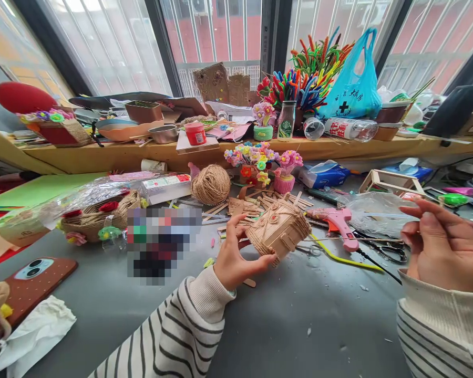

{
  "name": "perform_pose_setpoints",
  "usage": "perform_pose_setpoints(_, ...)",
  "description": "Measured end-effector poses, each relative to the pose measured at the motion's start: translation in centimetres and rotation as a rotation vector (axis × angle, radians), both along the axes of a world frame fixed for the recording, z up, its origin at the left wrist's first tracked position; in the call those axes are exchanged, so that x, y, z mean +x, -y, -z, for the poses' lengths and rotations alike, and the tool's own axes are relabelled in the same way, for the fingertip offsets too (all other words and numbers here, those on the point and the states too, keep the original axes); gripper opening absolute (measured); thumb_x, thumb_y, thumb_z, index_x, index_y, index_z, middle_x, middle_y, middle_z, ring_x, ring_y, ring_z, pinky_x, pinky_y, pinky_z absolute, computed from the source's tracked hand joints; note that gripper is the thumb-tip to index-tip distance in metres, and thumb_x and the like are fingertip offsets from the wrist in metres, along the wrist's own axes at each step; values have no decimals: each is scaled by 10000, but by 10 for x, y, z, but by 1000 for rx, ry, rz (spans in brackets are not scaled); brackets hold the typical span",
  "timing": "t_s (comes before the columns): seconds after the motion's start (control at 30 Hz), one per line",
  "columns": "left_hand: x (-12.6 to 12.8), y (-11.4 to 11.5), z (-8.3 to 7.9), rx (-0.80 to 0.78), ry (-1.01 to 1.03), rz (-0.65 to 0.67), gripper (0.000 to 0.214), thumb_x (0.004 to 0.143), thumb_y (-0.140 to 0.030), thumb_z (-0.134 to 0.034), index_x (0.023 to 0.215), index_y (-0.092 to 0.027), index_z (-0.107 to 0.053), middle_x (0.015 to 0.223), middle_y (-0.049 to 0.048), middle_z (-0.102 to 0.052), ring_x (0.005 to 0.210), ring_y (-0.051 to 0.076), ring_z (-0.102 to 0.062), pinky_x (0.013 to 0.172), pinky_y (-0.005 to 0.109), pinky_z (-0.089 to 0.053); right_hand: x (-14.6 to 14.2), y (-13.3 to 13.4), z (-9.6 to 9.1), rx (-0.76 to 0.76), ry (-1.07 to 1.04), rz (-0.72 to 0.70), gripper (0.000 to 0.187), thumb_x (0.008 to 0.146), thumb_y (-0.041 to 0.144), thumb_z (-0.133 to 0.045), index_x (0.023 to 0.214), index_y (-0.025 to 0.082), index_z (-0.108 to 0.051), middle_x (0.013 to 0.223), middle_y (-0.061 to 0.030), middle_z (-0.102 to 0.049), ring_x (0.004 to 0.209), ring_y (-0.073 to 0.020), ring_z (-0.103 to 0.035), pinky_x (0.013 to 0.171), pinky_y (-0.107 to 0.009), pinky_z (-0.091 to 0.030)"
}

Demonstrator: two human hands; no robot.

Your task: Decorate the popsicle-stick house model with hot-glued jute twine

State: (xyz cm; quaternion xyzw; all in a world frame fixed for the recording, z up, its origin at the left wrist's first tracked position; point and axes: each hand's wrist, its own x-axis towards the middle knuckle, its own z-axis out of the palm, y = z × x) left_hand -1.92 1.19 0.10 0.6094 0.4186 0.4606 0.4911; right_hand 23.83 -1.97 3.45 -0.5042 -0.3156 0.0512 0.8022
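Observation:
My left hand [233,258] grips a small basket [279,231] made of wooden sticks and wrapped in jute twine, held tilted just above the grey table [291,320]. My right hand [443,244] hovers at the right, apart from the basket, fingers loosely curled; whether anything thin is pinched in them I cannot make out. A ball of jute twine [211,184] sits behind the basket. A pink glue gun [339,223] lies to the basket's right with scissors [386,249] beside it.
Loose wooden sticks [276,201] and small pots of pipe-cleaner flowers [260,163] lie behind. A woven basket in plastic wrap [98,215] and a phone [35,283] sit left. The window shelf [236,149] carries jars, a blue bag [352,86] and pipe cleaners.

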Motion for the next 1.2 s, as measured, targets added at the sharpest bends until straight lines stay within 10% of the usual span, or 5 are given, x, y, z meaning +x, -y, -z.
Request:
perform_pose_setpoints(0.2,-3,-4,-4,-238,158,147,819,512,-324,-814,1143,-232,-300,980,65,-626,876,217,-637,856,397,-460,-2,0,9,-149,125,-264,437,724,331,-672,1108,221,-495,573,30,-616,566,-144,-621,418,-208,-344)
perform_pose_setpoints(0.37,-1,-4,-8,-278,101,177,790,475,-308,-824,1096,-225,-343,849,16,-640,845,210,-643,863,396,-462,-21,8,9,-203,91,-395,316,728,361,-678,888,233,-438,641,23,-672,412,-98,-521,368,-203,-333)
perform_pose_setpoints(0.7,0,-3,-3,-326,-51,262,727,544,-350,-778,1102,-224,-329,921,39,-631,907,216,-627,857,401,-465,-22,14,18,-144,539,-284,24,752,261,-667,767,268,-684,707,19,-632,595,-107,-547,544,-251,-436)
perform_pose_setpoints(1.2,1,-4,-6,-408,-67,361,720,501,-418,-795,1060,-208,-392,1086,87,-545,1076,250,-546,984,424,-376,-25,16,22,-5,948,-426,178,765,79,-603,849,225,-662,756,12,-685,707,-122,-637,671,-236,-522)
